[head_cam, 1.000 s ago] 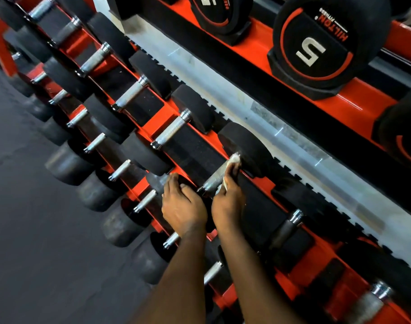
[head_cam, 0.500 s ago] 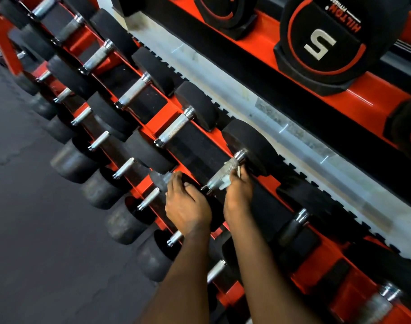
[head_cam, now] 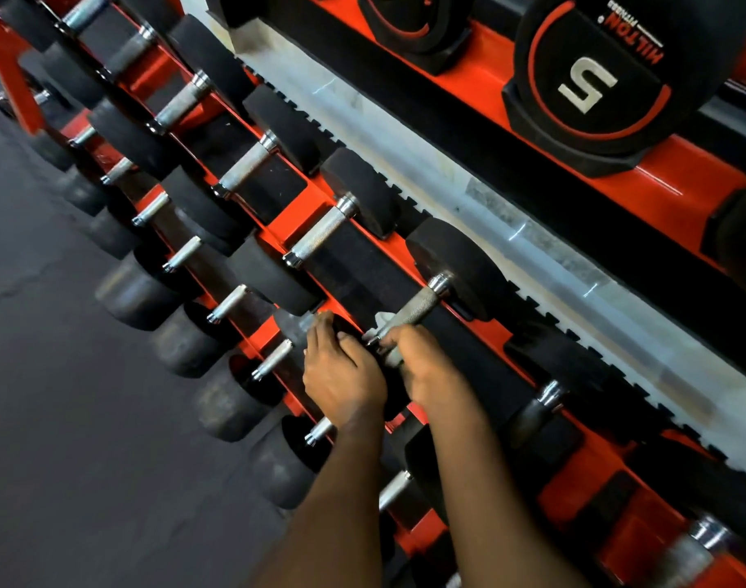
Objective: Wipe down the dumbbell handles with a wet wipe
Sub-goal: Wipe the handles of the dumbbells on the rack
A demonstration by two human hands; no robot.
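Observation:
A black dumbbell lies on the red rack with its knurled steel handle [head_cam: 413,309] running up to the far head [head_cam: 456,265]. My right hand [head_cam: 426,371] grips the near end of that handle with a white wet wipe [head_cam: 381,322] bunched under its fingers. My left hand [head_cam: 341,375] rests with curled fingers over the dumbbell's near black head, which it mostly hides.
Several more dumbbells with steel handles [head_cam: 318,237] fill the red rack [head_cam: 294,222] on two tiers, left and right of my hands. Black round weights marked 5 [head_cam: 591,78] sit on the upper shelf. Dark floor [head_cam: 65,418] lies to the left.
My right hand slid with the wipe down the handle from its far end to its near end. My left hand stayed on the near head.

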